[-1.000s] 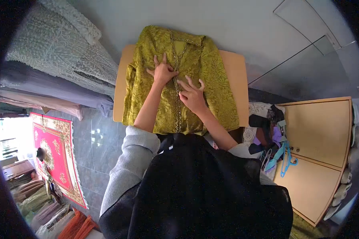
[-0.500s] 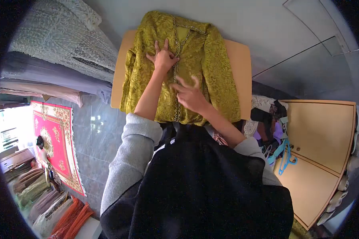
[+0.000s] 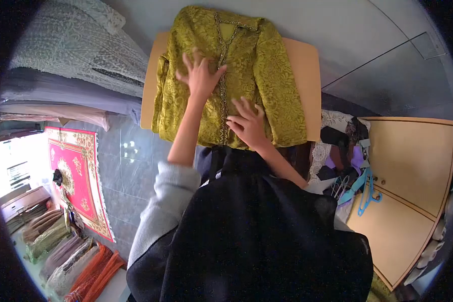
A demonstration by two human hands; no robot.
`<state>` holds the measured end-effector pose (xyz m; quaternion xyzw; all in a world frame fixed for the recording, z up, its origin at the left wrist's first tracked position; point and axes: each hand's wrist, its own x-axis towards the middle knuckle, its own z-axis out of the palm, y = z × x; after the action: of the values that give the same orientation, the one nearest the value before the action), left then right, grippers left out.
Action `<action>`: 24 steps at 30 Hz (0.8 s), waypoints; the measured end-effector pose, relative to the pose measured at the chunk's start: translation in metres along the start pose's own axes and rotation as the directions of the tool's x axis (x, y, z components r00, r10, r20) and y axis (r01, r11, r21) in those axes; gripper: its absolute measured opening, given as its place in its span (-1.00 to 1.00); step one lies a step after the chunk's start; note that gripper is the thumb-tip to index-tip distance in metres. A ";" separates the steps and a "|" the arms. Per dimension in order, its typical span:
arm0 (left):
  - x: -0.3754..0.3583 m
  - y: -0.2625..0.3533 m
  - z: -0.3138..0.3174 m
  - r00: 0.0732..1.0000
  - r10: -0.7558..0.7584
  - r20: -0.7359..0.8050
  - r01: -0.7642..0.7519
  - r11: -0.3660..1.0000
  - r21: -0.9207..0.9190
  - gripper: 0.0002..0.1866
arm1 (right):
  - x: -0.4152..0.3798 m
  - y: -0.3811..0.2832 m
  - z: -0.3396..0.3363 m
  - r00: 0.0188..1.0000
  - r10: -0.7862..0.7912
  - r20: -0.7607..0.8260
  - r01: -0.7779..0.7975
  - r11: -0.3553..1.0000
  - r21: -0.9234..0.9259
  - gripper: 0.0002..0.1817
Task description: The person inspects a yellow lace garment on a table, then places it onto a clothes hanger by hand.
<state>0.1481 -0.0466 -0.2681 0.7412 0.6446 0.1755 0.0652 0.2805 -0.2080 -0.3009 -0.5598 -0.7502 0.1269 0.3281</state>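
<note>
A mustard-green lace blouse (image 3: 241, 75) lies front up on a light wooden table (image 3: 305, 65), its collar at the far end. Beaded trim runs round the neckline and down the front opening. My left hand (image 3: 200, 78) is over the chest on the left half, fingers spread, thumb reaching toward the trim. Lower down, my right hand (image 3: 249, 123) is over the right half beside the trim, its fingers apart and slightly curled. Neither hand grips the cloth. Both sleeves of the blouse lie along its sides.
Lace and plain cloths (image 3: 75, 95) hang at the left. Beyond them a red patterned rug (image 3: 78, 176) lies on grey tiles, near rolled fabrics (image 3: 88, 277). At right stand a wooden cabinet (image 3: 412, 161), a blue hanger (image 3: 370, 199) and heaped garments (image 3: 345, 146).
My left hand has shifted slightly left and its fingers have spread. My right hand has moved a little right and down. The view has tilted slightly.
</note>
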 end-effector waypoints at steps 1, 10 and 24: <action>-0.012 -0.013 -0.002 0.984 0.067 -0.165 -0.103 0.970 -0.221 -0.42 | -0.004 0.003 -0.002 0.998 0.060 -0.016 -0.060 0.998 0.004 -0.75; -0.073 -0.166 -0.032 0.948 -0.256 0.187 0.271 0.961 -0.059 -0.37 | -0.040 0.071 -0.024 0.840 0.492 -0.231 -0.539 0.808 -0.237 -0.53; -0.092 -0.159 -0.039 0.951 -0.178 -0.251 0.109 0.958 -0.266 -0.66 | -0.026 0.041 -0.032 0.818 0.444 -0.364 -0.542 0.808 -0.233 -0.81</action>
<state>-0.0236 -0.1162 -0.2997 0.6468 0.6727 0.3500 0.0811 0.3364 -0.2239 -0.3090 -0.7957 -0.5300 -0.0015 0.2932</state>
